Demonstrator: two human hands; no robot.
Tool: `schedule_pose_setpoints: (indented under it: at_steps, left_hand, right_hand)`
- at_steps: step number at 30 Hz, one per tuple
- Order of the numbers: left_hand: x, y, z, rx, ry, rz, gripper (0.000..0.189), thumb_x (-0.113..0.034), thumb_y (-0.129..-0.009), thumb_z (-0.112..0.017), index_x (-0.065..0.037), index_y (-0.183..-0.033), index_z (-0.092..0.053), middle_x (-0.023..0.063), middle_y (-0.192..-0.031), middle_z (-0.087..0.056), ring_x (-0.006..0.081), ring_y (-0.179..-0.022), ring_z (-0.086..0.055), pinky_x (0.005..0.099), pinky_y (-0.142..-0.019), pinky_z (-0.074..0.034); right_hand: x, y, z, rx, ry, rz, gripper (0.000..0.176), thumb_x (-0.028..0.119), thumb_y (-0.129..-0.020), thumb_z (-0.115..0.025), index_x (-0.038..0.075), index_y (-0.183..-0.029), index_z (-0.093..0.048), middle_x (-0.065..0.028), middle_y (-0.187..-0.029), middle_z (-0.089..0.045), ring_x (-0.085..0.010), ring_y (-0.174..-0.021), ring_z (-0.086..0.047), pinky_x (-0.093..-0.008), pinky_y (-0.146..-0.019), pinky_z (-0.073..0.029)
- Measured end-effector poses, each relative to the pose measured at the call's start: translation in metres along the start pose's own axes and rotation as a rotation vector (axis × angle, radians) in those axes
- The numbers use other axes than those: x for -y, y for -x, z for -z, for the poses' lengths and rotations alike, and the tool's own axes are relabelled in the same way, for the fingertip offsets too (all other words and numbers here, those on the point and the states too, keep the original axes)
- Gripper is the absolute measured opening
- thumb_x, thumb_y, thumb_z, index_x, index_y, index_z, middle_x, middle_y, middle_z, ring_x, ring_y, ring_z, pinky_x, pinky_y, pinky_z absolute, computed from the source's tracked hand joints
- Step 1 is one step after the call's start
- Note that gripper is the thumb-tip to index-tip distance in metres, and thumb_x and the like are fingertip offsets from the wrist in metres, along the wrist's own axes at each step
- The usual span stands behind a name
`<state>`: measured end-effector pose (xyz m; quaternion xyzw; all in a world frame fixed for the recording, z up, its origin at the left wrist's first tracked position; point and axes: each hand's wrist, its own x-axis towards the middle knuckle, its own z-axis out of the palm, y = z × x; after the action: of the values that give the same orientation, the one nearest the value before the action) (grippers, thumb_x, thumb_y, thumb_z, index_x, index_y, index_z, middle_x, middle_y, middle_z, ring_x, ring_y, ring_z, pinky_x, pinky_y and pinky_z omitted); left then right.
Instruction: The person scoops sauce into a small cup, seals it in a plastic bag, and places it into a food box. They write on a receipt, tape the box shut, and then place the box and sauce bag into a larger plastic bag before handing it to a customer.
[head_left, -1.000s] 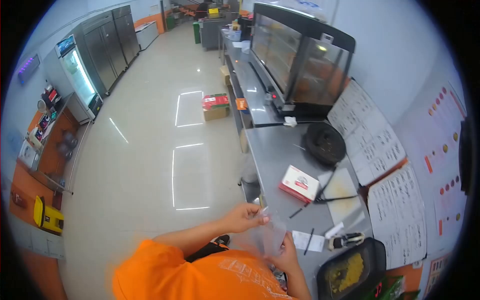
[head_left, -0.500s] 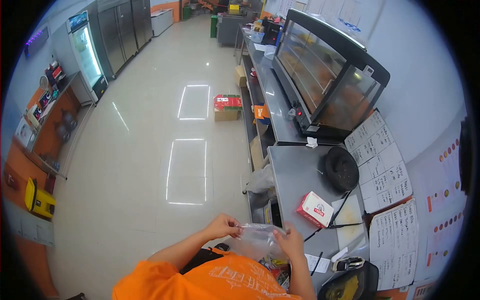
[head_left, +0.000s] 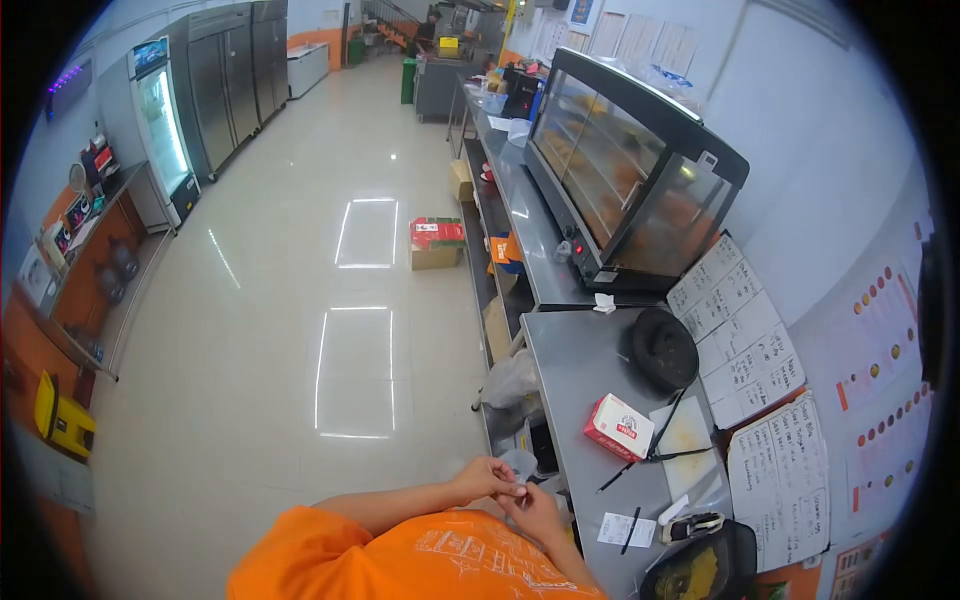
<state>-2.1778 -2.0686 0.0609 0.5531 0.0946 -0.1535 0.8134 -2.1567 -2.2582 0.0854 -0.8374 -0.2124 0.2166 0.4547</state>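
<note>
Close together in front of the orange shirt, my two hands pinch a clear plastic bag (head_left: 519, 462), bunched small between them. My left hand (head_left: 484, 479) has its fingers closed on the bag's gathered plastic. Just to the right, my right hand (head_left: 535, 510) is closed on it too, fingertips near those of the left. Part of the bag sticks up above the fingers; the rest is hidden. On the metal table (head_left: 570, 350) to the right lie a red and white box (head_left: 620, 428), black tongs (head_left: 668, 425) and a white cutting board (head_left: 688, 450).
A black round object (head_left: 665, 349) sits at the table's back. Nearer are a receipt (head_left: 627, 530), a pen and a black container (head_left: 705, 565). A glass display warmer (head_left: 620, 160) stands beyond. A cardboard box (head_left: 436, 244) is on the floor. A person is far off in the background.
My hands have come together, and the bag that was spread wide between them is now gathered small. The camera view has shifted slightly.
</note>
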Motion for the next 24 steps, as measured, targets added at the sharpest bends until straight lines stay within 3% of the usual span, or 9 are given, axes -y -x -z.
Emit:
schedule_pose_setpoints:
  at_steps: [8, 10, 15, 17, 18, 20, 21, 23, 24]
  left_hand:
    - [0.007, 0.011, 0.018, 0.006, 0.144, 0.123, 0.032, -0.024, -0.080, -0.084, -0.001, -0.097, -0.069, 0.0046, -0.077, -0.067, 0.0125, -0.063, -0.062, 0.0253, -0.060, -0.052]
    - [-0.006, 0.012, 0.034, 0.084, -0.151, 0.067, 0.034, -0.022, -0.079, -0.083, 0.001, -0.100, -0.070, 0.0075, -0.081, -0.070, 0.0151, -0.069, -0.066, 0.0264, -0.063, -0.053]
    - [-0.037, 0.017, 0.087, -0.319, -0.593, 0.094, 0.025, -0.013, -0.078, -0.078, 0.001, -0.097, -0.073, 0.0114, -0.099, -0.071, 0.0168, -0.080, -0.069, 0.0296, -0.072, -0.054]
    - [-0.035, 0.015, 0.093, -0.602, -0.893, -0.290, 0.018, -0.008, -0.082, -0.071, -0.001, -0.099, -0.072, 0.0127, -0.104, -0.071, 0.0184, -0.085, -0.069, 0.0334, -0.078, -0.055]
    - [-0.027, 0.008, 0.092, -0.589, -0.898, -0.290, 0.018, -0.008, -0.082, -0.071, -0.001, -0.099, -0.072, 0.0127, -0.104, -0.071, 0.0184, -0.085, -0.069, 0.0334, -0.078, -0.055]
    - [-0.023, -0.002, 0.077, -0.242, 0.132, 0.043, 0.020, -0.011, -0.088, -0.062, 0.000, -0.103, -0.069, 0.0126, -0.109, -0.069, 0.0206, -0.090, -0.068, 0.0364, -0.081, -0.055]
    - [-0.022, -0.005, 0.074, -0.235, 0.121, 0.052, 0.020, -0.011, -0.088, -0.062, 0.000, -0.103, -0.069, 0.0126, -0.109, -0.069, 0.0206, -0.090, -0.068, 0.0364, -0.081, -0.055]
    - [-0.049, 0.008, 0.056, 0.002, 0.779, 0.124, 0.016, -0.013, -0.094, -0.052, -0.003, -0.097, -0.065, 0.0069, -0.092, -0.066, 0.0208, -0.088, -0.065, 0.0359, -0.085, -0.054]
    - [-0.027, -0.006, 0.075, 0.032, 1.010, 0.127, 0.012, -0.014, -0.093, -0.052, -0.007, -0.091, -0.061, 0.0026, -0.079, -0.059, 0.0193, -0.073, -0.058, 0.0330, -0.075, -0.052]
  right_hand:
    - [-0.009, -0.005, -0.009, -0.120, -0.159, 0.166, 0.020, 0.015, -0.094, -0.066, -0.003, -0.084, -0.068, -0.0049, -0.073, -0.065, -0.0105, -0.070, -0.060, -0.0266, -0.064, -0.047]
    - [-0.019, -0.004, -0.002, -0.255, -0.127, 0.099, 0.020, 0.014, -0.094, -0.065, -0.003, -0.084, -0.068, -0.0051, -0.074, -0.066, -0.0104, -0.070, -0.061, -0.0264, -0.064, -0.048]
    - [-0.041, 0.007, 0.035, -0.596, 0.026, 0.016, 0.016, 0.011, -0.094, -0.064, -0.002, -0.085, -0.068, -0.0057, -0.079, -0.068, -0.0098, -0.072, -0.061, -0.0259, -0.065, -0.049]
    - [-0.060, 0.005, 0.030, -0.673, -0.029, 0.047, 0.018, 0.016, -0.095, -0.060, 0.000, -0.089, -0.065, -0.0088, -0.075, -0.065, -0.0163, -0.066, -0.061, -0.0309, -0.063, -0.050]
    - [-0.067, 0.005, 0.027, -0.683, -0.031, 0.038, 0.018, 0.016, -0.095, -0.060, 0.000, -0.089, -0.065, -0.0088, -0.075, -0.065, -0.0163, -0.066, -0.061, -0.0309, -0.063, -0.050]
    - [-0.064, -0.003, 0.023, -0.544, -0.895, -0.245, 0.019, 0.019, -0.096, -0.057, 0.001, -0.096, -0.061, -0.0102, -0.083, -0.065, -0.0185, -0.072, -0.062, -0.0333, -0.062, -0.051]
    - [-0.072, -0.006, 0.023, -0.555, -0.904, -0.249, 0.019, 0.019, -0.096, -0.057, 0.001, -0.096, -0.061, -0.0102, -0.083, -0.065, -0.0185, -0.072, -0.062, -0.0333, -0.062, -0.051]
    - [-0.089, -0.014, 0.029, -0.291, -1.494, -0.248, 0.018, 0.020, -0.098, -0.052, 0.005, -0.090, -0.059, -0.0068, -0.075, -0.061, -0.0203, -0.061, -0.058, -0.0317, -0.060, -0.051]
    - [-0.027, -0.014, 0.033, -0.533, -1.404, -0.462, 0.020, 0.020, -0.099, -0.050, 0.004, -0.094, -0.060, -0.0061, -0.075, -0.061, -0.0212, -0.062, -0.058, -0.0315, -0.060, -0.049]
